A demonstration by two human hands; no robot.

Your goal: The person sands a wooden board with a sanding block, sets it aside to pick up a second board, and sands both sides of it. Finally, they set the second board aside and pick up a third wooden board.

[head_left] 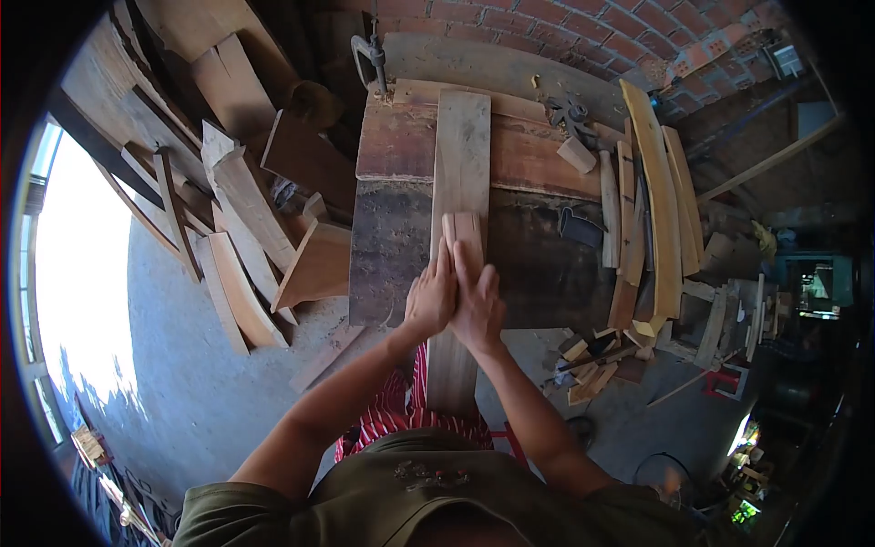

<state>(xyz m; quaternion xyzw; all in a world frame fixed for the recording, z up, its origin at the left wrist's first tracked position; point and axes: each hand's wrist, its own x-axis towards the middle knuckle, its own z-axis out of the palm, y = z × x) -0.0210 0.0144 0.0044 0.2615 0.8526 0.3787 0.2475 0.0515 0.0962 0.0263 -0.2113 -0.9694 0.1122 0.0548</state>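
Observation:
A long pale plank (463,146) lies lengthwise across the workbench, its near end reaching my lap. On top of it sits a narrow wooden block (465,228) with rounded edges, pointing away from me. My left hand (431,296) is closed around the block's left side, fingers pointing forward. From the right, my right hand (478,301) grips the same block, with one finger stretched along its top. Both hands are close together over the front part of the bench, and the block's rear is hidden under them.
The workbench (392,219) has a dark front and reddish boards behind. A metal clamp (372,56) stands at its back left corner. A small wood block (576,155) and long curved strips (661,210) lie on the right. Cut boards (246,201) pile up on the left.

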